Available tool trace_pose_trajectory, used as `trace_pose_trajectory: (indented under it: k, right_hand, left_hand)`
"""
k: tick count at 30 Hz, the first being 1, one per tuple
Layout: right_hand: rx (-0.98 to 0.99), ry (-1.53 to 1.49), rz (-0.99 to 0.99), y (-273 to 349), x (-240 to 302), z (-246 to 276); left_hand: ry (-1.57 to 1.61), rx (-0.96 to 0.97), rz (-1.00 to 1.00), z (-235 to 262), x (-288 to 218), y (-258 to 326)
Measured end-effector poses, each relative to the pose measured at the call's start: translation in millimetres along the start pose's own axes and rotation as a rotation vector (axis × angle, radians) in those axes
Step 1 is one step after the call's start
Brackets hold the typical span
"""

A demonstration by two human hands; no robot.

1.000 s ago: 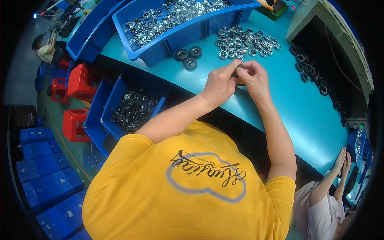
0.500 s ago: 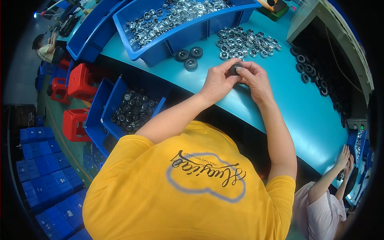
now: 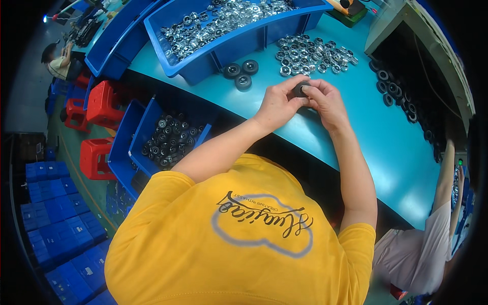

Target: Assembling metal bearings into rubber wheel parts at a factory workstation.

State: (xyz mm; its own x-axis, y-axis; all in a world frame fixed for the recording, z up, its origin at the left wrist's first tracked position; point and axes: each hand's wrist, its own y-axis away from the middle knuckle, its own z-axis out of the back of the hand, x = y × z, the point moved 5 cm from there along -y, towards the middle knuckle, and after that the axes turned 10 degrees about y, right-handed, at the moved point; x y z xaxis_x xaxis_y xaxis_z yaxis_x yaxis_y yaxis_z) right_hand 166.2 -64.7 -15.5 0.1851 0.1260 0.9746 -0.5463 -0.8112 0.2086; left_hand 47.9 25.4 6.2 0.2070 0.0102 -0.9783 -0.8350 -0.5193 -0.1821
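Between both hands, above the table's near edge, is a small black toy-like wheel (image 3: 300,89). My left hand (image 3: 277,104) grips its left side with thumb and fingers. From the right, my right hand (image 3: 327,103) pinches the same wheel, its thumb pressed over the face. The fingers partly cover the wheel, so its hub is hard to make out. Just beyond the hands lies a loose heap of shiny chrome wheel hubs (image 3: 305,55). Three black wheels (image 3: 243,82) with hubs in them rest to the left of it.
A blue bin (image 3: 229,53) of chrome hubs stands on the turquoise table (image 3: 356,122). Black tyres (image 3: 391,87) line the right side beside a machine frame. Lower left, another blue bin (image 3: 131,147) holds finished-looking wheels, near red stools (image 3: 96,157). A co-worker's arm (image 3: 446,173) reaches in at right.
My hands stay nearly in place around the wheel, with only a slight shift of it. At right, the co-worker's arm has stretched forward toward the tyres and machine frame.
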Motion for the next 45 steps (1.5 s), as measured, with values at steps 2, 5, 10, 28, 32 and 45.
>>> trace_pose_trajectory:
  k: [2, 5, 10, 28, 32, 45]
  right_hand:
    - [-0.025, 0.048, 0.019, 1.5, 1.2, -0.3]
    - [-0.054, 0.081, 0.030, 4.3, 2.1, -0.4]
    - [0.015, -0.034, 0.017, 4.1, 7.8, -1.0]
    - [0.110, -0.038, 0.006, 3.2, 6.2, -3.6]
    - [0.077, 0.016, -0.022, 0.6, -2.8, 3.7]
    - [0.027, -0.043, 0.082, 4.0, 7.9, -1.1]
  left_hand:
    - [-0.064, -0.016, -0.053, -1.0, -0.8, 1.8]
    - [-0.161, -0.022, -0.108, -2.0, -3.3, 3.0]
    - [0.114, 0.020, -0.020, 1.6, 8.4, -2.7]
    - [0.233, 0.007, 0.159, 11.3, 9.6, 0.0]
    - [0.092, 0.035, 0.020, 4.4, 8.0, 1.5]
    - [0.010, 0.060, -0.092, 4.9, -12.5, 9.7]
